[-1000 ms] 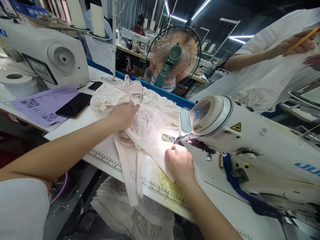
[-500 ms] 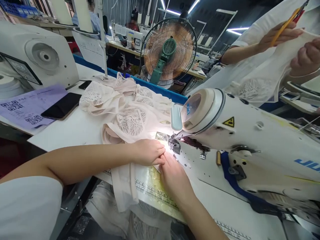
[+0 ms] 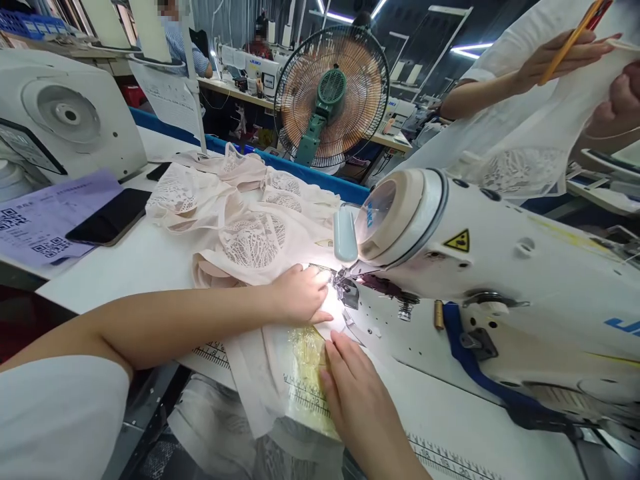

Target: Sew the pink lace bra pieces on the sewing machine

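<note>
Close to the lit needle area (image 3: 336, 283) of a white sewing machine (image 3: 500, 267), my left hand (image 3: 300, 297) rests on pale pink fabric, thumb and fingers apart. Lower and to the right, my right hand (image 3: 363, 393) lies with fingers stretched beside a yellow taped patch (image 3: 306, 373) on the machine bed. A gap separates the two hands. The pale garment (image 3: 253, 240), with lace panels, spreads from behind my left hand across the table, and a strip (image 3: 255, 393) of it drapes over the front edge. What lies under my left fingers is partly hidden.
A phone (image 3: 109, 217) and a printed purple sheet (image 3: 50, 210) lie left. Behind the table stands a fan (image 3: 331, 93). At upper right, a co-worker's hand (image 3: 560, 63) holds orange-handled scissors (image 3: 573, 41), with lace fabric (image 3: 525, 167) below. More garments (image 3: 215, 427) hang below the front edge.
My hands, together at the fabric before, are now apart. The right has moved down and toward me, its fingers stretched out; the left has shifted slightly toward the needle and spread. The view has shifted slightly.
</note>
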`<state>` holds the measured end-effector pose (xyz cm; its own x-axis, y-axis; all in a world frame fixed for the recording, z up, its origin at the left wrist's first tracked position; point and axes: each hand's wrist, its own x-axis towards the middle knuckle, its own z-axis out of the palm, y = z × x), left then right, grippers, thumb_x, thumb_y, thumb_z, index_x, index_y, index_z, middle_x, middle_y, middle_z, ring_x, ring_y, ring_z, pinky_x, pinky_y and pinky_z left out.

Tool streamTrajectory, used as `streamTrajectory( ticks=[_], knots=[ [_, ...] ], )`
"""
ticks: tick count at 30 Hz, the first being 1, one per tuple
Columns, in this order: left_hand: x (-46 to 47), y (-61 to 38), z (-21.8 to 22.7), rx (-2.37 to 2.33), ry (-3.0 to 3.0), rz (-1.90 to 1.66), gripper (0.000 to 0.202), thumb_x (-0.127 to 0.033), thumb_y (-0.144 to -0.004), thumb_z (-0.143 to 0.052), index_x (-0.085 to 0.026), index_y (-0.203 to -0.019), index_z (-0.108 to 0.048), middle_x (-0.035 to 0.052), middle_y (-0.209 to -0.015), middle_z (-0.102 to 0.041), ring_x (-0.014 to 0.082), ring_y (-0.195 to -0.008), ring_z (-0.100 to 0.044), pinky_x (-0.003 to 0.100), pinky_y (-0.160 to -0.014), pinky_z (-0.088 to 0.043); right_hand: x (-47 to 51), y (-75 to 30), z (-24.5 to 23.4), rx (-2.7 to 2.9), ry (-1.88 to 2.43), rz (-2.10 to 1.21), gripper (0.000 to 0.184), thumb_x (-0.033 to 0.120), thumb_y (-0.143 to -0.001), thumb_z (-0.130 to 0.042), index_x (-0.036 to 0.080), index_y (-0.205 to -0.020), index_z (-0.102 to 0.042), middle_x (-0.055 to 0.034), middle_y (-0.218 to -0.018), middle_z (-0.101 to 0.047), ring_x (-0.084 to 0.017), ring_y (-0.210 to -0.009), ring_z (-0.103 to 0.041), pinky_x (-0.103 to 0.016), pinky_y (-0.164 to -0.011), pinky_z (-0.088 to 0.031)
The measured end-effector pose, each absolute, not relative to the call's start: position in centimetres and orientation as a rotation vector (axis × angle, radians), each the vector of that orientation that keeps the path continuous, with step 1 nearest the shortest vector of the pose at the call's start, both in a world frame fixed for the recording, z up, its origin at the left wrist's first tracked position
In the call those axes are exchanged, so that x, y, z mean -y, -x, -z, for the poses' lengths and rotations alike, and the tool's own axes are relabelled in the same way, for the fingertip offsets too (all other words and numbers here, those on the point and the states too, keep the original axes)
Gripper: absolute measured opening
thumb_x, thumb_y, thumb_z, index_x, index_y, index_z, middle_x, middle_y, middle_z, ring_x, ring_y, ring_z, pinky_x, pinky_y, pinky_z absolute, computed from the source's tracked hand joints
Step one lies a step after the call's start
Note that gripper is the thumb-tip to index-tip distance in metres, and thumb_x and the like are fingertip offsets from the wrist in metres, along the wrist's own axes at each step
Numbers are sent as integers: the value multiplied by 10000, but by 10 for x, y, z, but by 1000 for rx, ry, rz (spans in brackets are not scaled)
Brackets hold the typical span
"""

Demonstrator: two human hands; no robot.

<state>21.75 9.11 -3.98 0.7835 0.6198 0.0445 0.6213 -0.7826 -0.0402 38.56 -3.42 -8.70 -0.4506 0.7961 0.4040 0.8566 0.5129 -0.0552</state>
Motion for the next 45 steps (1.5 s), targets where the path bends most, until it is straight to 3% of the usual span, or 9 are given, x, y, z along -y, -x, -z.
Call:
streamTrajectory(
  ticks=[5, 19, 33, 37, 40, 42, 45],
  knots=[
    [-95, -217, 42, 854, 2995, 54, 426, -468, -908, -462, -84, -1019, -609, 136, -949, -587, 240, -839, -538, 344, -672, -400, 33, -386, 87, 2389, 1376, 260, 355, 277, -956, -342, 116, -1139, -601, -158, -1188, -635, -273, -1123, -579, -424, -903, -525],
    [-95, -225, 50, 1023, 2934, 149, 437, -513, -895, -467, -114, -990, -619, 142, -986, -588, 256, -907, -533, 371, -725, -398, 33, -384, 87, 2453, 1356, 405, 411, 300, -969, -327, 64, -1148, -611, -174, -1212, -633, -271, -1128, -590, -393, -884, -546],
    [-112, -221, 48, 922, 2926, 100, 449, -459, -895, -487, -65, -1066, -618, 146, -1002, -602, 255, -913, -548, 372, -723, -413, 23, -374, 90, 2384, 1463, 292, 403, 317, -952, -355, 81, -1186, -584, -189, -1281, -582, -307, -1194, -535, -460, -941, -503],
    [-103, -217, 46, 697, 2906, 151, 267, -286, -909, -470, -96, -933, -657, 133, -964, -619, 245, -903, -549, 368, -698, -400, 19, -370, 91, 2354, 1488, 289, 407, 295, -940, -369, 60, -1205, -569, -200, -1289, -573, -313, -1211, -523, -459, -955, -497],
    [-84, -211, 48, 609, 2969, 168, 301, -145, -929, -362, -130, -854, -653, 98, -932, -634, 189, -816, -555, 325, -649, -398, 17, -367, 90, 2346, 1483, 260, 416, 266, -930, -358, 66, -1246, -541, -185, -1302, -568, -293, -1218, -522, -453, -976, -491],
    [-75, -205, 51, 721, 3001, 188, 286, -158, -936, -358, -140, -912, -642, 81, -941, -639, 161, -754, -551, 294, -625, -413, 16, -365, 89, 2346, 1472, 214, 433, 258, -928, -359, 60, -1284, -508, -184, -1319, -555, -283, -1229, -515, -454, -982, -491],
    [-75, -194, 55, 751, 3052, 253, 240, -138, -894, -426, -163, -1036, -618, 80, -1027, -641, 169, -805, -565, 283, -669, -454, 15, -362, 86, 2356, 1432, 188, 426, 248, -931, -360, 36, -1267, -514, -199, -1304, -563, -286, -1221, -524, -454, -969, -505]
  ],
)
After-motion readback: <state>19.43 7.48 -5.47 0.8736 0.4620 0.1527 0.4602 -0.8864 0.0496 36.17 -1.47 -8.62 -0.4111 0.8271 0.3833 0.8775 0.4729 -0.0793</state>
